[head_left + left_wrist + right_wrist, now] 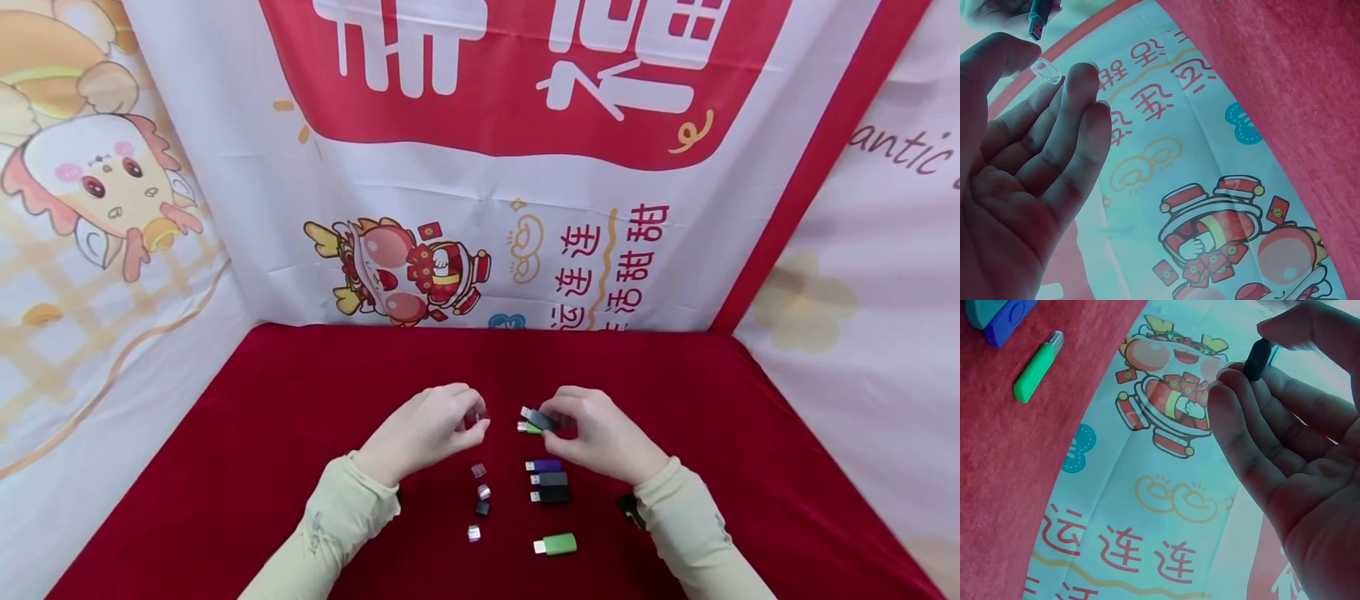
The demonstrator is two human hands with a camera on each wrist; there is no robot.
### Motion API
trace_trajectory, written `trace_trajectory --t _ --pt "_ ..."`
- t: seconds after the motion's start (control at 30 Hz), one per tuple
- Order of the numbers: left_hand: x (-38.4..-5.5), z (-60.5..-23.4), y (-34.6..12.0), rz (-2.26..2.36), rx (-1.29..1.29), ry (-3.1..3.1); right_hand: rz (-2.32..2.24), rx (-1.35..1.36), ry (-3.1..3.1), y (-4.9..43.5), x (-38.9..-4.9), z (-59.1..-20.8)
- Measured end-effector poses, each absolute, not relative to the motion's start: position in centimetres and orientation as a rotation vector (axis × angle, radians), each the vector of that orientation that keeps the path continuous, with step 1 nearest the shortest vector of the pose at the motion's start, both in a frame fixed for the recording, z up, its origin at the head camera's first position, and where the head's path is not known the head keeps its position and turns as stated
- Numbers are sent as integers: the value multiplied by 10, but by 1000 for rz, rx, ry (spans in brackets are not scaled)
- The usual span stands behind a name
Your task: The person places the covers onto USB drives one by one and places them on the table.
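Note:
My left hand (pixel 429 423) pinches a small clear cap (pixel 1046 71) between thumb and fingertips, seen best in the left wrist view. Facing it, my right hand (pixel 603 432) grips a dark grey USB stick (pixel 537 418) by its body, metal plug pointing left. Below that stick in the head view lies a bright green USB stick (pixel 529 428), partly covered by the hand. Nearer to me come a purple USB stick (pixel 547 466), a grey one (pixel 553 479) and a black one (pixel 553 495), with a larger green stick (pixel 558 545) apart from them.
Left of the sticks, a loose column holds clear caps (pixel 478 471) and a dark cap (pixel 482 507). Red cloth (pixel 337 358) covers the table. A printed fabric backdrop (pixel 495 183) rises behind it. Some dark object (pixel 630 510) shows beside the right sleeve.

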State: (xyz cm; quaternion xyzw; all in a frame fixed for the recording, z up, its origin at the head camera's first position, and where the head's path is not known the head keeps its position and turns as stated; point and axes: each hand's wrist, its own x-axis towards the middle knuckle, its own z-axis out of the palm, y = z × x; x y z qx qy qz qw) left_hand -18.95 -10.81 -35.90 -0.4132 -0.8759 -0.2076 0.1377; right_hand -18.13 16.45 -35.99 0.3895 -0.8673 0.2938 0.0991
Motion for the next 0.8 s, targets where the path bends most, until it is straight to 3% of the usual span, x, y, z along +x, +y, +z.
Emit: trace_trajectory --t 0.8 --pt "-179 -356 -100 -476 -1261 -2450 841 1253 -2528 154 -174 -358"
